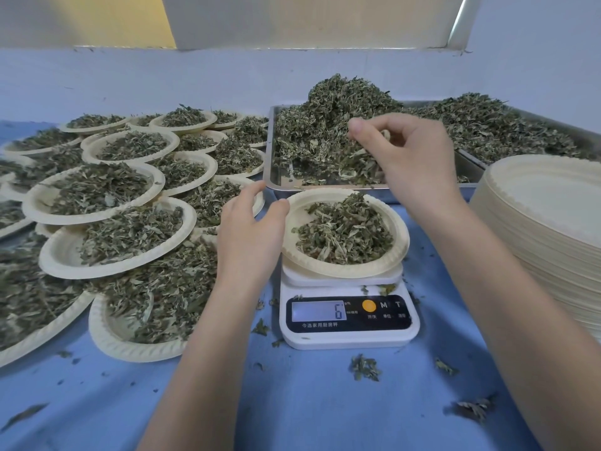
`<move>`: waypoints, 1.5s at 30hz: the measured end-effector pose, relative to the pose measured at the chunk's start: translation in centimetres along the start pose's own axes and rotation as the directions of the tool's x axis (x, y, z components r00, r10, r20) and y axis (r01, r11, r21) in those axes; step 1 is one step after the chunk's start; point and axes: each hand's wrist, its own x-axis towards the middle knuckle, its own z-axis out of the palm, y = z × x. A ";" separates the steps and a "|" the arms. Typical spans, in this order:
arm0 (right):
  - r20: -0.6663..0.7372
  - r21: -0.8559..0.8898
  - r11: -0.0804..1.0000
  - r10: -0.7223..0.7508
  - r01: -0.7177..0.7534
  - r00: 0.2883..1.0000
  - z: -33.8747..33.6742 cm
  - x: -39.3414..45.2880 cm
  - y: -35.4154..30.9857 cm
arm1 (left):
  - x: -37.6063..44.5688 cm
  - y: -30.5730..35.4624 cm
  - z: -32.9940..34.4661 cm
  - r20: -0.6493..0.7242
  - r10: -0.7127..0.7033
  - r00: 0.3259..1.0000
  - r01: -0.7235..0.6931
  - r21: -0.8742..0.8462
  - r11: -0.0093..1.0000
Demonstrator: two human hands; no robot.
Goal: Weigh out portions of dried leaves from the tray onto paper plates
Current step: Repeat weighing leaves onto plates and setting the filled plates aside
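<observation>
Topping up the plate (pixel 344 234) on the scale (pixel 349 315), reading 6: right hand (pixel 413 157) pinches leaves (pixel 328 125) in the tray (pixel 271 164), left hand (pixel 250 232) relaxed, fingers touching the rim; next, probably drop small pinches until target.

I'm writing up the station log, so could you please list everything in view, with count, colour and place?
Scale: one, white with a black panel, centre of the table, display showing 6.
Plate on scale: one, cream, holding a small heap of leaves.
Metal tray: one, silver, behind the scale, piled with green dried leaves.
Filled plates: many, cream, overlapping on the left, each carrying leaves.
Empty plate stack: one tall stack, cream, right edge.
Tablecloth: one, blue, strewn with leaf crumbs.
Left hand: fingers relaxed, touching the left rim of the plate on scale.
Right hand: over the tray, pinching leaves.
</observation>
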 end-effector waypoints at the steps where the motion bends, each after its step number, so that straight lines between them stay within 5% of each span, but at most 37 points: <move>1: -0.001 0.002 1.000 -0.017 0.017 1.000 0.0 0.0 -0.1 | 0.0 0.0 0.0 0.000 0.001 1.000 -0.001 0.001 1.000; 5: 0.030 -0.001 0.998 -0.069 0.069 0.997 0.1 0.0 -0.3 | 0.0 0.0 0.0 0.001 -0.005 1.000 0.005 -0.006 1.000; 11: 0.301 -0.128 0.984 -0.080 0.123 0.950 0.0 -0.5 -0.4 | -0.1 0.2 0.0 -0.001 -0.014 1.000 0.014 -0.022 1.000; 17: 0.212 -0.072 0.991 -0.092 0.110 0.973 -0.3 -0.5 -0.2 | -0.1 0.1 0.0 -0.001 -0.006 1.000 0.006 -0.019 1.000; 22: -0.032 -0.123 0.988 -0.102 0.097 0.994 1.0 2.4 0.2 | -0.1 0.1 0.0 0.009 0.003 1.000 -0.003 0.010 1.000; 24: 0.138 -0.391 0.918 -0.016 0.070 0.990 2.4 5.2 0.7 | -0.2 0.1 0.0 0.013 0.007 1.000 -0.007 0.020 1.000; 27: 0.454 -0.682 0.730 0.375 0.045 0.808 4.0 7.0 1.4 | 0.0 0.0 0.0 0.016 0.005 1.000 -0.005 0.010 1.000; 31: 0.468 -0.590 0.807 0.323 0.019 0.823 2.8 3.9 2.9 | 0.1 -0.1 0.2 0.066 -0.027 0.997 0.028 -0.007 1.000; 36: 0.412 -0.474 0.843 0.467 -0.254 0.782 0.0 -2.1 4.6 | -0.4 -0.3 1.4 0.136 -0.117 0.984 0.115 0.024 0.993; 40: 0.404 -0.180 0.854 0.516 -0.488 0.755 -0.1 -3.6 4.0 | -0.8 0.0 1.9 0.121 -0.174 0.977 0.178 -0.022 0.984; 45: 0.277 -0.029 0.844 0.522 -0.536 0.807 0.6 -3.2 2.4 | -1.3 1.2 1.5 0.039 -0.162 0.986 0.166 -0.161 0.973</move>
